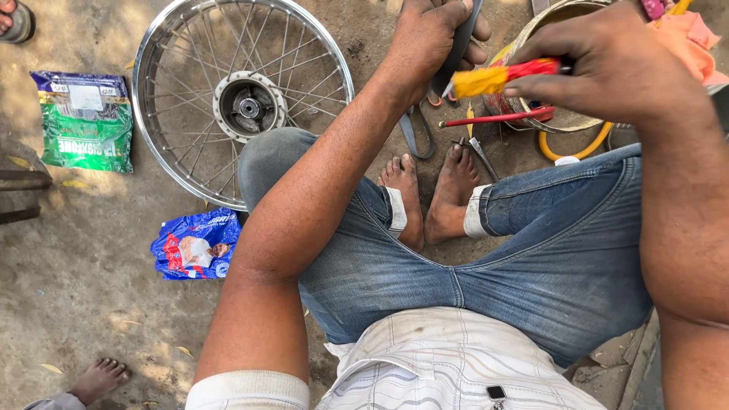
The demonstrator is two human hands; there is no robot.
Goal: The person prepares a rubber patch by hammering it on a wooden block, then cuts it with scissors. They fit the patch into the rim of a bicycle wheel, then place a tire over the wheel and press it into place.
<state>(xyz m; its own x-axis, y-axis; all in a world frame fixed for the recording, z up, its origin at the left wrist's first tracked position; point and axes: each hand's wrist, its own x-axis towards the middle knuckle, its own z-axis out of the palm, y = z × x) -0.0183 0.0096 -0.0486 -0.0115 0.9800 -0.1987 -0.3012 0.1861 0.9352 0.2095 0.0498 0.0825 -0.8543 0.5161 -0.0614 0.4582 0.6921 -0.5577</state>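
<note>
Here the left hand [429, 42] is clenched around a dark, narrow rubber strip [458, 47], held up over the bare feet, while the right hand [607, 64] grips a yellow-and-red-handled screwdriver [501, 76] pointing at it. The strip looks light, floppy and matte, probably best pinched firmly near its end.

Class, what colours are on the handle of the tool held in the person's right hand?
Yellow and red: the tool handle in the right hand shows best in the head view.

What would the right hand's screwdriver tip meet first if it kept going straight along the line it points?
Probably the dark rubber strip gripped by the left hand: the screwdriver in the right hand points left at it, though depth is unclear.
</note>
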